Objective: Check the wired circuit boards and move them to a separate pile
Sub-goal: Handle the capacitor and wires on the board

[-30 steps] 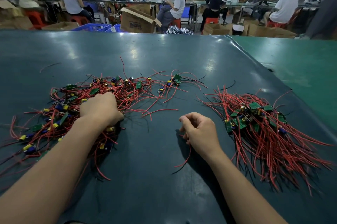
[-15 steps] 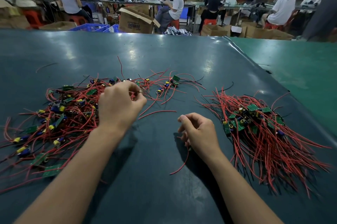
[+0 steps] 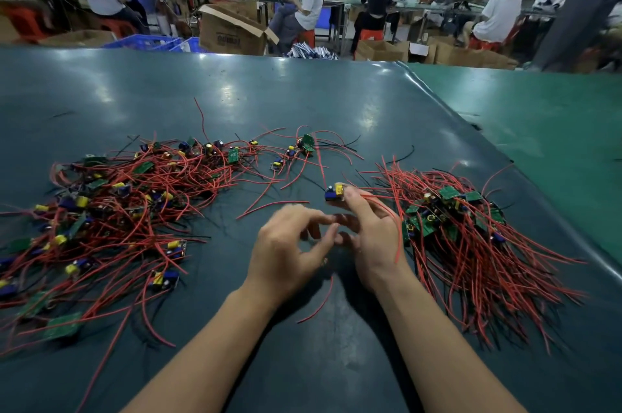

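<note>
Inspecting one small green red-wired circuit board, we are pinching it in our right hand; left hand is loosely spread. Larger tangled unchecked heap is remaining; neat checked pile is growing.

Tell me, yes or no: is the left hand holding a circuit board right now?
No: the left hand holds nothing, its fingers loosely curled, while the right hand pinches the small blue-and-yellow wired circuit board.
</note>
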A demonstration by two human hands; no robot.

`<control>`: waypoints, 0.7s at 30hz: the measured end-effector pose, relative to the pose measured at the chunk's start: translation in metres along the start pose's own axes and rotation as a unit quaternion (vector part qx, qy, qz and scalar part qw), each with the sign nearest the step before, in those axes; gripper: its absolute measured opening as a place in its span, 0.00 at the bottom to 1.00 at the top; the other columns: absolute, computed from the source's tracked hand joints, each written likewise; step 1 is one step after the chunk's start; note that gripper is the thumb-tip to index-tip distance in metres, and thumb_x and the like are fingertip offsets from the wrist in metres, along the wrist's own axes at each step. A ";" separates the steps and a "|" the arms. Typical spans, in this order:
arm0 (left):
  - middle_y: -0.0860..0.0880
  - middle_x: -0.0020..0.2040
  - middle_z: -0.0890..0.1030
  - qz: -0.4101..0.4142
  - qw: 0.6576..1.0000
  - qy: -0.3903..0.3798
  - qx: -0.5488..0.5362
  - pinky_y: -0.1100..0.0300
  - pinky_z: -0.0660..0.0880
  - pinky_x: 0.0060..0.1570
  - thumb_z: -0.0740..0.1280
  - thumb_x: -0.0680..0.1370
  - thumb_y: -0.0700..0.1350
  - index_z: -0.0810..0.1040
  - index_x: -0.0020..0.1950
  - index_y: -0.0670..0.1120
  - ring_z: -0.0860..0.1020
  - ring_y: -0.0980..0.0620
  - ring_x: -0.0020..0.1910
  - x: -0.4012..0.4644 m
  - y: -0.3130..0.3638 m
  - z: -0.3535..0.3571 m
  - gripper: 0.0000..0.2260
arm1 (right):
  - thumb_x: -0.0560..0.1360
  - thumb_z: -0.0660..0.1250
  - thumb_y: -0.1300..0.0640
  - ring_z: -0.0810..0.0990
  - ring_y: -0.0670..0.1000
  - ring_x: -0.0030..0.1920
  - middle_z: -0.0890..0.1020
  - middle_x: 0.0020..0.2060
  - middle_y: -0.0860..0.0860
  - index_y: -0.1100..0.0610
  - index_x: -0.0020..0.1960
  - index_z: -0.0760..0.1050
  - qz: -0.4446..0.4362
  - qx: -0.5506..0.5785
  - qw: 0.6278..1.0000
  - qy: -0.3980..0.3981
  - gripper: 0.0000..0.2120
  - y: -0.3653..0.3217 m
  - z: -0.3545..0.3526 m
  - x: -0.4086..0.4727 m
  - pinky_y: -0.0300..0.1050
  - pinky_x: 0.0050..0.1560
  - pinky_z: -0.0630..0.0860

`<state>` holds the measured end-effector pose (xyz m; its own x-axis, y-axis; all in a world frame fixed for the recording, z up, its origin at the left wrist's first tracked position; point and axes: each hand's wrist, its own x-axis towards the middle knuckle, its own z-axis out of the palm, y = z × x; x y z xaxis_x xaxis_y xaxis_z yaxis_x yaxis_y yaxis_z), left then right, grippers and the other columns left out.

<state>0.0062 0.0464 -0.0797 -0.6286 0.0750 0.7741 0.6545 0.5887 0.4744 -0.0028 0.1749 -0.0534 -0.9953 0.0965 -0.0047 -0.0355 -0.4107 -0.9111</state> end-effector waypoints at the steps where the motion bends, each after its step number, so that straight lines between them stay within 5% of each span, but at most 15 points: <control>1: 0.53 0.37 0.81 -0.080 0.996 -0.015 -0.048 0.60 0.74 0.36 0.72 0.75 0.52 0.82 0.45 0.48 0.77 0.55 0.33 0.001 0.002 -0.002 0.08 | 0.78 0.66 0.60 0.83 0.48 0.35 0.86 0.39 0.51 0.55 0.44 0.84 0.008 -0.002 1.000 -0.003 0.09 -0.001 0.000 0.000 0.37 0.24 0.72; 4: 0.52 0.34 0.82 -0.254 0.956 -0.016 -0.143 0.61 0.74 0.35 0.70 0.74 0.61 0.82 0.40 0.49 0.79 0.56 0.32 0.007 -0.002 -0.004 0.15 | 0.78 0.67 0.61 0.83 0.48 0.36 0.85 0.37 0.53 0.56 0.41 0.84 0.008 -0.044 0.999 -0.010 0.10 0.000 0.000 -0.003 0.38 0.25 0.73; 6: 0.51 0.34 0.84 -0.303 0.934 -0.032 -0.186 0.57 0.76 0.34 0.71 0.72 0.56 0.84 0.40 0.47 0.78 0.56 0.31 0.012 -0.005 -0.005 0.13 | 0.77 0.67 0.63 0.83 0.47 0.34 0.85 0.35 0.52 0.59 0.43 0.82 -0.005 -0.067 0.998 -0.013 0.06 0.002 0.000 -0.004 0.37 0.26 0.74; 10: 0.51 0.32 0.83 -0.302 0.912 -0.036 -0.275 0.66 0.72 0.27 0.73 0.71 0.49 0.85 0.40 0.45 0.75 0.57 0.26 0.012 -0.005 -0.008 0.07 | 0.76 0.70 0.63 0.81 0.46 0.29 0.85 0.32 0.51 0.59 0.40 0.80 -0.005 -0.074 0.997 0.003 0.05 0.003 0.001 -0.003 0.36 0.24 0.72; 21: 0.45 0.36 0.84 -0.357 0.862 -0.022 -0.360 0.65 0.75 0.35 0.74 0.68 0.49 0.85 0.45 0.44 0.75 0.54 0.29 0.014 -0.009 -0.014 0.10 | 0.73 0.74 0.58 0.76 0.46 0.29 0.84 0.32 0.50 0.57 0.38 0.82 -0.058 -0.032 0.992 0.111 0.05 -0.004 -0.006 0.005 0.37 0.23 0.69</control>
<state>-0.0028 0.0307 -0.0668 -0.9841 -0.0600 0.1671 0.1745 -0.1530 0.9727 -0.0072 0.1822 -0.0521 -0.9404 0.3396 0.0177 -0.1360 -0.3278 -0.9349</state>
